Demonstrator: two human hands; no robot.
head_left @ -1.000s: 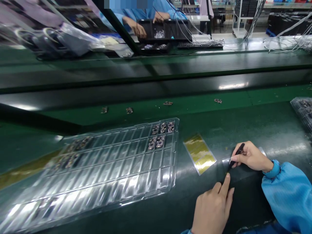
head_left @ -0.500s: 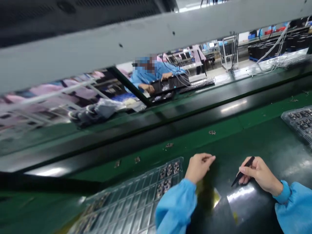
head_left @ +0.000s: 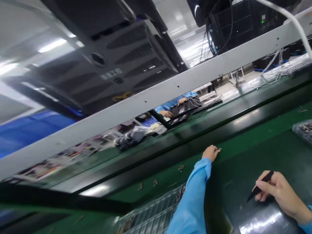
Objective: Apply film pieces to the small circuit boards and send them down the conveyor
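Note:
My left hand (head_left: 211, 153) stretches out over the green strip at the back of the bench. Its fingers are pinched at a small metal part (head_left: 220, 149), which peeks out past the fingertips. In my right hand (head_left: 275, 191) are black tweezers (head_left: 260, 186), held like a pen with the tip slanting down to the left above the dark bench. A clear compartment tray (head_left: 153, 208) lies below my left arm, partly covered by the blue sleeve. More small metal parts (head_left: 181, 168) are scattered along the green strip.
A second clear tray (head_left: 303, 131) with parts sits at the right edge. A pale metal beam (head_left: 161, 92) crosses overhead, with black equipment (head_left: 117, 65) above it. Beyond the dark rail, a co-worker's hands (head_left: 167, 113) are at a black bin.
My left hand has moved away from me to a metal part on the green strip. My right hand still holds the tweezers. The view has tilted upward.

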